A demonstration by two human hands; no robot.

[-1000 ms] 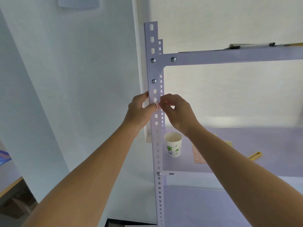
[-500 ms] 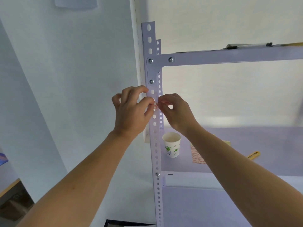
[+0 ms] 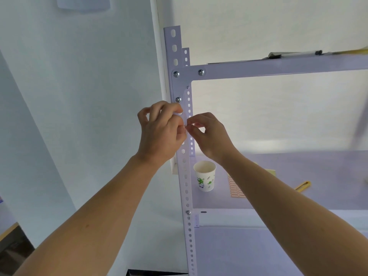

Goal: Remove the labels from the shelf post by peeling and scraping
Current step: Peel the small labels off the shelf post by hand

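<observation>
While the small reddish label (image 3: 185, 127) sits on the shelf post (image 3: 186, 188) below its bolted corner, the left hand (image 3: 161, 136) and right hand (image 3: 211, 138) pinch it from either side, seemingly mid-peel, so next it likely needs a slow, steady pull.

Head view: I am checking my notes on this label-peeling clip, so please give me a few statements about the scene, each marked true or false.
1. Both the left hand and the right hand are at the white perforated metal shelf post. True.
2. The white paper cup with green print lies on its side. False: it stands upright on the pale shelf board, right of the post.
3. The right hand grips the yellow tool. False: the tool lies on the shelf board, and the right hand pinches a small reddish label at the post.
4. A sheet of orange-red labels lies on the shelf board, right of the cup. True.
</observation>
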